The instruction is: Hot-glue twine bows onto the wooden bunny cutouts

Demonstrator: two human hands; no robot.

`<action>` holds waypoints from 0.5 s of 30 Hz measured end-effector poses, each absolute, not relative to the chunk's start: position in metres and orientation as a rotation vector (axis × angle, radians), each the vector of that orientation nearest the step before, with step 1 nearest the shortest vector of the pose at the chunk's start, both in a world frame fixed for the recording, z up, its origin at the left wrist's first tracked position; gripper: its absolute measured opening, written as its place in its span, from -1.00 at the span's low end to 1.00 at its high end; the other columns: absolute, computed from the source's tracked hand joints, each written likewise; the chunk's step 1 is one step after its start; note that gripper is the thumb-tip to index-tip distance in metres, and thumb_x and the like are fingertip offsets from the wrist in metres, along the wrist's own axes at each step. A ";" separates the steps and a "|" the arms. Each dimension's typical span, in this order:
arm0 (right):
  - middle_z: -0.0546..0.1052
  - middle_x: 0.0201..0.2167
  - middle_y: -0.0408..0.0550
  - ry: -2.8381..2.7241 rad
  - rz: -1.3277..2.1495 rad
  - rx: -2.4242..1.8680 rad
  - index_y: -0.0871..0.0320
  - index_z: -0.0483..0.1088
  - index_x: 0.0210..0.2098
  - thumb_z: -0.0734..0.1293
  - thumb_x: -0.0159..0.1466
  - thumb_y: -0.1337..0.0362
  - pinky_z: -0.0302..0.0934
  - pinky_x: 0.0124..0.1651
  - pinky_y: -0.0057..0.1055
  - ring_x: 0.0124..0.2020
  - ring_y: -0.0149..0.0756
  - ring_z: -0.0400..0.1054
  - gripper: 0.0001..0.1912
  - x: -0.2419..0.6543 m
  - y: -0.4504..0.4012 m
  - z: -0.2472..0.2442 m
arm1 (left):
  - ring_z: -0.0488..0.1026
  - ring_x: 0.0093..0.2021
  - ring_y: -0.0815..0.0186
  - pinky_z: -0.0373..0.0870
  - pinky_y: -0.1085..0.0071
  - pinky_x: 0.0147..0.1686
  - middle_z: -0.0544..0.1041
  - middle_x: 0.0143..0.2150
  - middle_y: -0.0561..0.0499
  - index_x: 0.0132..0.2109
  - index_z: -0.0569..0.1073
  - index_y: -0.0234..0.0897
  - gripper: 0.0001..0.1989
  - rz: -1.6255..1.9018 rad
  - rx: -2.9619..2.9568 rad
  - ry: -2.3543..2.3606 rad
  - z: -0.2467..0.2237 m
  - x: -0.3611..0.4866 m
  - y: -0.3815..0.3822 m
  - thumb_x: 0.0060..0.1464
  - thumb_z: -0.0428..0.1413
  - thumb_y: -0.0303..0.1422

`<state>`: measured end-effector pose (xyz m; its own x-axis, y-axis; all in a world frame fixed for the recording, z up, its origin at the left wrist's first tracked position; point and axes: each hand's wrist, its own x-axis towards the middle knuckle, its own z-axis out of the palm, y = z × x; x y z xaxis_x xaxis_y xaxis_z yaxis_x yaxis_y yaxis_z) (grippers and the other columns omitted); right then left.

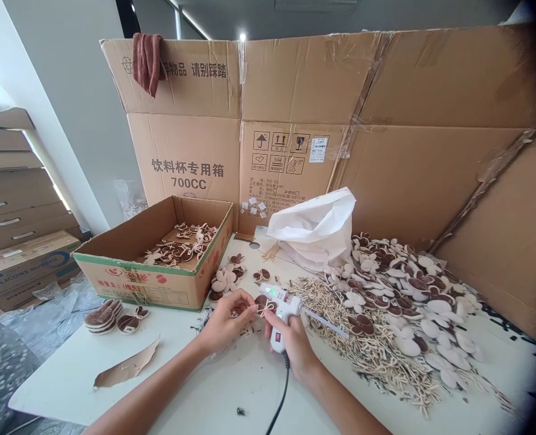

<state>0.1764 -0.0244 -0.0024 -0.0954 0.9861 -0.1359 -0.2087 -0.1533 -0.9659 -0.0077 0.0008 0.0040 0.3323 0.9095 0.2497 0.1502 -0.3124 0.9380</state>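
Observation:
My left hand (228, 319) pinches a small brown felt piece with a cream string bow (264, 306) between thumb and fingertips. My right hand (297, 349) is wrapped round the handle of a white hot glue gun (290, 307). The gun's nozzle points up and left, just beyond the felt piece, and a small display on it glows green. A clear glue stick (326, 321) sticks out of its back. My right thumb lies close to the bow; whether it touches is hard to tell. The black cord (280, 403) runs down from the handle.
Left stands an open cardboard box (141, 284) holding bowed felt pieces. Right lie a heap of brown and white felt flowers (399, 284) and a pile of short cream strings (362, 356). A white bag (313, 229) sits behind. Tall cardboard (290, 78) walls the back.

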 end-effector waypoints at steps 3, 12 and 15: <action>0.42 -0.64 -0.18 -1.024 1.474 -1.126 0.11 0.45 -0.39 0.52 0.11 -0.08 0.14 -0.63 -0.40 -0.65 -0.34 0.21 -0.60 0.176 -0.024 -0.003 | 0.39 -0.34 0.33 0.29 0.43 -0.34 0.50 -0.31 0.00 -0.19 0.44 -0.28 -0.70 1.068 1.679 0.948 0.005 -0.007 0.000 0.30 0.12 -0.10; 0.42 -0.63 -0.16 -1.003 1.464 -1.148 0.13 0.46 -0.41 0.52 0.11 -0.08 0.11 -0.63 -0.41 -0.66 -0.36 0.22 -0.59 0.176 -0.024 -0.005 | 0.32 -0.43 0.40 0.22 0.45 -0.39 0.52 -0.31 0.06 -0.20 0.11 -0.16 -0.59 1.107 1.405 0.861 0.003 -0.005 0.000 0.22 0.20 -0.09; 0.43 -0.62 -0.15 -1.003 1.465 -1.142 0.13 0.45 -0.41 0.51 0.12 -0.08 0.14 -0.62 -0.41 -0.64 -0.35 0.23 -0.59 0.176 -0.025 -0.004 | 0.31 -0.44 0.40 0.22 0.45 -0.36 0.45 -0.37 0.12 -0.19 0.13 -0.16 -0.60 1.112 1.343 0.843 0.002 -0.007 0.003 0.22 0.19 -0.07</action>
<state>0.1758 -0.0246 -0.0039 -0.0711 0.9843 -0.1614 -0.2061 -0.1728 -0.9631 -0.0067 0.0025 0.0018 0.2955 0.9459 0.1339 -0.1266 -0.1001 0.9869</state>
